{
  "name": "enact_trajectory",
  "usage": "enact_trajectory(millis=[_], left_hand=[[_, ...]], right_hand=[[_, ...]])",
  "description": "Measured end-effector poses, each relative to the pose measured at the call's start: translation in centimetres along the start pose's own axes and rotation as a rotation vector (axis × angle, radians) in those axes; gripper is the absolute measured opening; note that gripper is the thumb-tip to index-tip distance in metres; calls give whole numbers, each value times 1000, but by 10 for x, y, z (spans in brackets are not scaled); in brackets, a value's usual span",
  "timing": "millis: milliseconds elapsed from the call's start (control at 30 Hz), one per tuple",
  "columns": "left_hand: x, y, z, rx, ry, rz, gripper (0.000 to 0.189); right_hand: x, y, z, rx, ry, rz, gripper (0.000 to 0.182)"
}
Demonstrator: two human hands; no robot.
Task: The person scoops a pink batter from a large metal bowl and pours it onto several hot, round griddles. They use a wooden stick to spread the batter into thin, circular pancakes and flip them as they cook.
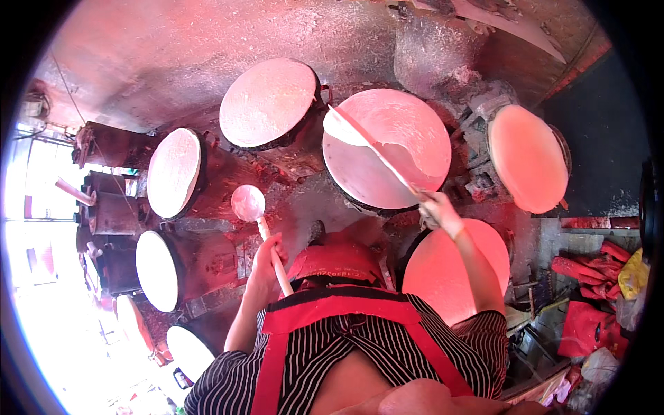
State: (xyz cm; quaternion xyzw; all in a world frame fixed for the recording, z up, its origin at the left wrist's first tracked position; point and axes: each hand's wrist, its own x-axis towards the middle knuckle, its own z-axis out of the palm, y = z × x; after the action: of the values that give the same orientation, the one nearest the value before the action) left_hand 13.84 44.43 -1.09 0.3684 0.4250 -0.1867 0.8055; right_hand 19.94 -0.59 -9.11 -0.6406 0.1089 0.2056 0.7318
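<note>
My left hand (271, 255) grips the pale handle of a round ladle (248, 203), its bowl raised above the floor. My right hand (438, 211) holds one end of a long thin flat stick (371, 145), which reaches across a large round griddle (373, 181). A pale layer of batter or thin pancake (410, 119) covers the far and right part of this griddle, with an uneven edge; the near-left part shows bare. Another round griddle with a pale red-lit surface (451, 270) lies beneath my right forearm.
More round griddles with pale surfaces stand around: one at the upper left (270, 102), one at the right (528, 158), and several along the left, including one (174, 173). Red cloths (591, 272) and a yellow bag (633, 275) lie at the right. A dark panel (596, 135) stands beyond.
</note>
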Motion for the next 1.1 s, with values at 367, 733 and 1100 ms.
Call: enact_trajectory(millis=[367, 733, 1100], left_hand=[[-10, -6, -24, 200, -7, -65, 24], [43, 59, -19, 559, -239, -181, 33], [54, 139, -141, 574, -209, -140, 32]], right_hand=[[-48, -1, 19, 6, -87, 105, 40], [-108, 39, 145, 288, 305, 44, 34], [7, 45, 345, 664, 627, -120, 28]])
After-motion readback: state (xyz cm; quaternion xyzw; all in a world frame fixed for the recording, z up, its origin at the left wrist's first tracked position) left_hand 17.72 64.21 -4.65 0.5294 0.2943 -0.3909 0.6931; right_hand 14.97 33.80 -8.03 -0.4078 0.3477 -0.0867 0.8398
